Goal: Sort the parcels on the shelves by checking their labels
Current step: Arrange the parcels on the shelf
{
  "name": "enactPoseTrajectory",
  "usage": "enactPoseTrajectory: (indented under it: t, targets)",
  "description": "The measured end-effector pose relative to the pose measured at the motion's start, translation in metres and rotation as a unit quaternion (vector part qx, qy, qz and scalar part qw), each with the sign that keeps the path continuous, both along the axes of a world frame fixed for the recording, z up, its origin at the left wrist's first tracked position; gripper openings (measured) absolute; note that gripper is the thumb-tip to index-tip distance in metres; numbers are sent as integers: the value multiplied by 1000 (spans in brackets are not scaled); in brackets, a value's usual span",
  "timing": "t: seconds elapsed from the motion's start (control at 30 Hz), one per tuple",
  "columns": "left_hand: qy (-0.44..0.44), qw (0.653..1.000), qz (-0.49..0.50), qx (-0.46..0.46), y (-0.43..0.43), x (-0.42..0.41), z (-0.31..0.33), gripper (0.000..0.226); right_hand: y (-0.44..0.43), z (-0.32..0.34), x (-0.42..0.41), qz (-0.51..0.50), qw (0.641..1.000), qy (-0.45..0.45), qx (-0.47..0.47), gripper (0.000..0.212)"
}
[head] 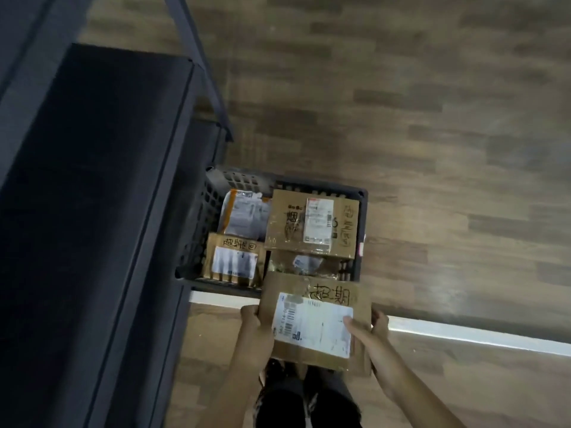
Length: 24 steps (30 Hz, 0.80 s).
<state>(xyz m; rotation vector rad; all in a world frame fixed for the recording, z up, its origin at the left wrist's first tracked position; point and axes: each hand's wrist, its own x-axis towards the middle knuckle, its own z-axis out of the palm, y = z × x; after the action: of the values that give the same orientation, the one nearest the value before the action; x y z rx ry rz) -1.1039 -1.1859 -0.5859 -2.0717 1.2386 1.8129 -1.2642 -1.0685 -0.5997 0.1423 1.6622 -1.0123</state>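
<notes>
Parcel in hand (312, 324): flat brown cardboard, held at 6 o'clock of the view, above the floor. Its far edge overlaps the near rim of a black slotted plastic crate (200, 223) as seen from the head camera. A white shipping label (321, 338) is stuck on the upward face, with a barcode at its 9 o'clock end. Black handwritten characters are marked on the cardboard at the label's 12 o'clock side. The print is too blurred to be read. The parcel's 9 o'clock edge is gripped by the left hand (251, 319), fingers curled over it. The 3 o'clock edge is gripped by the right hand (369, 330), with the thumb laid on the label and the fingers behind the edge. The crate is set on a wood-plank floor (432, 149), just beside a dark shelving unit (92, 211) that fills the 9 o'clock side. Four items are noted inside the crate:

- a larger labelled cardboard box (312, 223) with marker writing, at 1 o'clock
- a grey-and-orange plastic mailer (244, 214), at 11 o'clock
- a small labelled cardboard box (234, 261), at 7 o'clock
- a crumpled clear-wrapped packet (304, 262), at 5 o'clock, partly covered by the larger box

A pale strip (463, 333) is seen across the floor toward 4 o'clock. Dark-clad legs (309, 403) are seen below the parcel.
</notes>
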Motion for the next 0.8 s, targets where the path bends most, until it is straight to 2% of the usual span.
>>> enactPoseTrajectory:
  t: [0.13,0.33,0.47,0.57,0.8]
  targets:
    - [-29,999,-21,15,-36,-16,-67,25,-38,-54,-13,-5,1000,2,10,27]
    - [-53,997,-56,4,-67,-45,-113,44,-66,-114,-30,-27,998,-30,54,25]
    - [-61,994,-86,-10,-76,-64,-125,65,-74,-133,-43,-17,996,-35,78,45]
    - [-44,997,-50,-32,-80,-62,-129,60,-80,-134,-45,1,998,-15,65,42]
    - [1,997,-10,-74,-80,-55,-119,32,-81,-127,-32,0,998,70,8,24]
